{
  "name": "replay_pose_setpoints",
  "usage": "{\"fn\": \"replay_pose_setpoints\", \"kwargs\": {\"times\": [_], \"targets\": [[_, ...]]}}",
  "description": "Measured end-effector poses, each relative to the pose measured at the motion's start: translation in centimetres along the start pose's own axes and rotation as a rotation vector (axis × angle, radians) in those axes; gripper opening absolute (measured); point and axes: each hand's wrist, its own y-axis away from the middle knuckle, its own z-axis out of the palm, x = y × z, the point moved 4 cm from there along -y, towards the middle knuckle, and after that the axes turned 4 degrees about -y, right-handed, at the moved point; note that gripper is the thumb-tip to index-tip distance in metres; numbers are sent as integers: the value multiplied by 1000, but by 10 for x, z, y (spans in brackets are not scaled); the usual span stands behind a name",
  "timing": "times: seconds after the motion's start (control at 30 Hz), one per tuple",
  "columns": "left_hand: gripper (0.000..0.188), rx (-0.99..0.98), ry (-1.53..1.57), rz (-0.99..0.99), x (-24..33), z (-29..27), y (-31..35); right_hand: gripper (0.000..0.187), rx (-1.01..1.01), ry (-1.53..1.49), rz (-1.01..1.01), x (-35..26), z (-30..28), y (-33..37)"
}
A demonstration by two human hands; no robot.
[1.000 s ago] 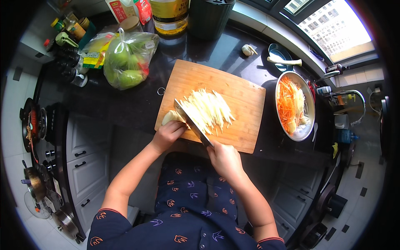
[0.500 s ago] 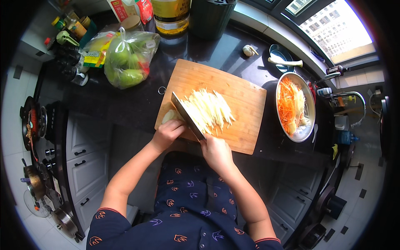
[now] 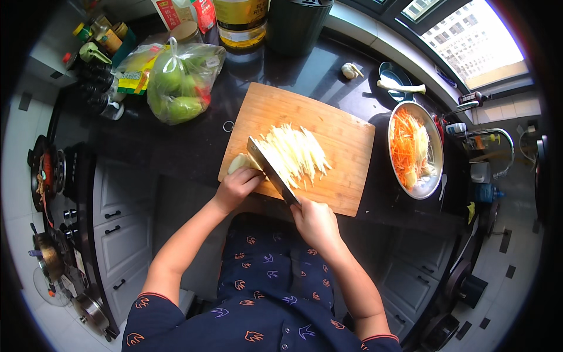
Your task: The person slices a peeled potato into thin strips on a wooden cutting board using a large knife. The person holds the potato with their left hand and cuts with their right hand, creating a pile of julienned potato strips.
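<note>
A wooden cutting board (image 3: 340, 158) lies on the dark counter in front of me. At its left edge my left hand (image 3: 239, 185) is closed, fingers curled, on a pale piece that looks like a peeled potato (image 3: 237, 162). My right hand (image 3: 315, 224) grips the handle of a wide-bladed kitchen knife (image 3: 271, 169). The blade slants across the board, just right of my left fingertips, between the held piece and a heap of thin pale-yellow strips (image 3: 296, 154). My right fist hides most of the handle.
Right of the board stands a metal bowl (image 3: 441, 154) of orange and pale shreds. Behind are a garlic bulb (image 3: 350, 71) and a peeler-like tool (image 3: 404, 88) on a small dish. A bag of green produce (image 3: 185, 88) sits at the back left, an oil jug (image 3: 240, 23) farther back.
The knife and my right hand have shifted slightly right and nearer to me. My left hand has edged a little to the right, still on the pale piece.
</note>
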Motion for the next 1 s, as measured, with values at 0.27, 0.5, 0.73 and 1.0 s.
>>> {"fn": "replay_pose_setpoints", "kwargs": {"times": [0.27,0.5,0.73,1.0], "targets": [[17,-7,11,-22,-1,-1,-1,15,58,-43,-66,6,16,-9],[20,-1,24,-55,1,-4,-4,16,141,-82,-107,5,26,-29],[23,-53,-74,-21,9,-2,-4,19,121,-115,-35,3,8,-12],[21,-21,-58,21,7,-20,-7,19,121,-90,-16,3,1,7]]}}
